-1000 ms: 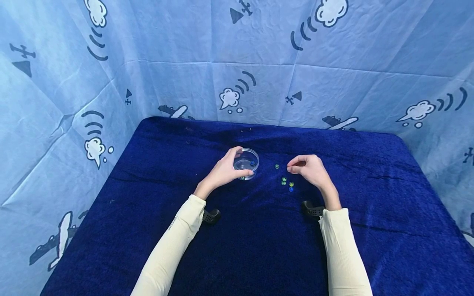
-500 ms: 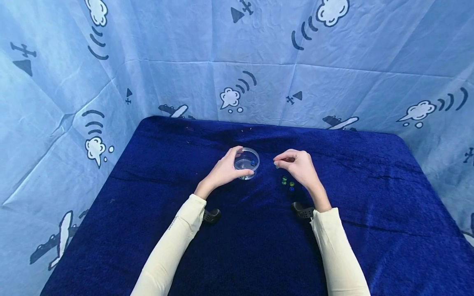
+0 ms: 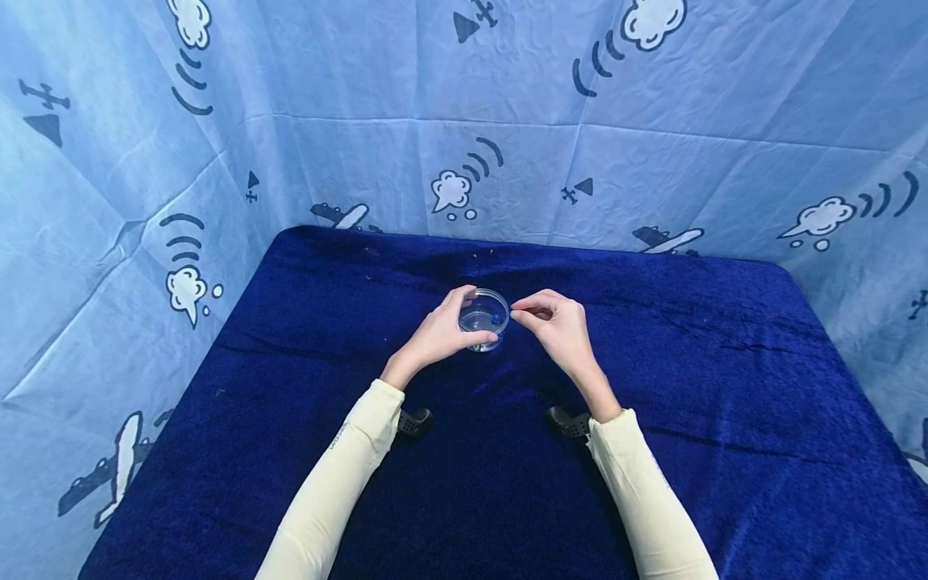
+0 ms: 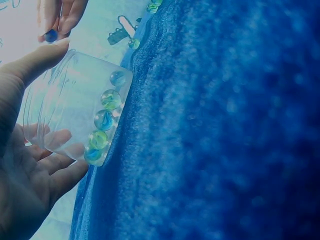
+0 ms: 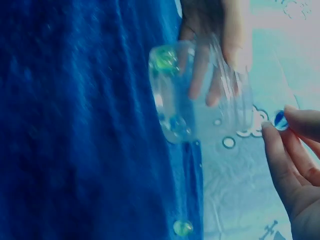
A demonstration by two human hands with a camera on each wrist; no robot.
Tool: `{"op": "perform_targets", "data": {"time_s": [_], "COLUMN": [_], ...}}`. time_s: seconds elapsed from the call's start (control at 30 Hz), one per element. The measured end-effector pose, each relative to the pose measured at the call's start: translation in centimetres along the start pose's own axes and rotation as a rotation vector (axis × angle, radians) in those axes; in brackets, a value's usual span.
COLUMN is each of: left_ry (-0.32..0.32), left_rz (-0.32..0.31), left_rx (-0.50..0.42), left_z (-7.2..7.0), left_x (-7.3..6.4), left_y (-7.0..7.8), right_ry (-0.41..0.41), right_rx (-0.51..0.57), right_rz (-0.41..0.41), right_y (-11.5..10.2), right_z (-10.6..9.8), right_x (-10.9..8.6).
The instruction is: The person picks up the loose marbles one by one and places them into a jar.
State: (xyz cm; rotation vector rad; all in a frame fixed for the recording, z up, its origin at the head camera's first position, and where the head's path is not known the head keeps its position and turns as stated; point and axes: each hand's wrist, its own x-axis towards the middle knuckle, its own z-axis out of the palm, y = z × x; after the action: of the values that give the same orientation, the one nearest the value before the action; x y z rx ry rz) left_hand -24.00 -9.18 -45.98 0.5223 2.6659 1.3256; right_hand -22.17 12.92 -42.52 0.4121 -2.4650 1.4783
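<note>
My left hand [image 3: 440,332] grips a clear round plastic jar [image 3: 480,322] on the cloth, thumb on the near side and fingers round the far side. Several blue and green glass marbles [image 4: 104,120] lie along the jar's bottom in the left wrist view. Just right of the jar's rim, my right hand [image 3: 554,322] pinches a blue marble [image 5: 281,120] between thumb and fingertips. In the right wrist view this marble is level with the jar's mouth, a small gap away from it. The right hand hides the loose marbles in the head view.
A dark blue plush cloth [image 3: 464,483] covers the table. Loose green marbles [image 4: 134,44] lie on it beyond the jar in the left wrist view, and one green marble [image 5: 183,228] shows in the right wrist view. Blue printed curtains [image 3: 507,97] hang behind and at both sides.
My right hand has moved left, from beside the loose marbles to the jar's rim, and now covers those marbles in the head view. The left hand and jar have stayed in place.
</note>
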Motion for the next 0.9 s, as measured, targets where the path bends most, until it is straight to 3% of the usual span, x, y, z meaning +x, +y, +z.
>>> {"op": "perform_targets", "data": {"time_s": [0.3, 0.9], "left_ry": [-0.002, -0.014], "left_rz": [0.012, 0.003], "left_rx": [0.006, 0.008], "left_z": [0.1, -0.1], "left_x": [0.0, 0.0], "left_y": [0.0, 0.0], "right_ry": [0.047, 0.029], "right_rx": [0.026, -0.044], "right_rz": [-0.039, -0.136], "right_y": [-0.1, 0.0], "right_z": [1.5, 2.2], "right_x": [-0.3, -0.5]}}
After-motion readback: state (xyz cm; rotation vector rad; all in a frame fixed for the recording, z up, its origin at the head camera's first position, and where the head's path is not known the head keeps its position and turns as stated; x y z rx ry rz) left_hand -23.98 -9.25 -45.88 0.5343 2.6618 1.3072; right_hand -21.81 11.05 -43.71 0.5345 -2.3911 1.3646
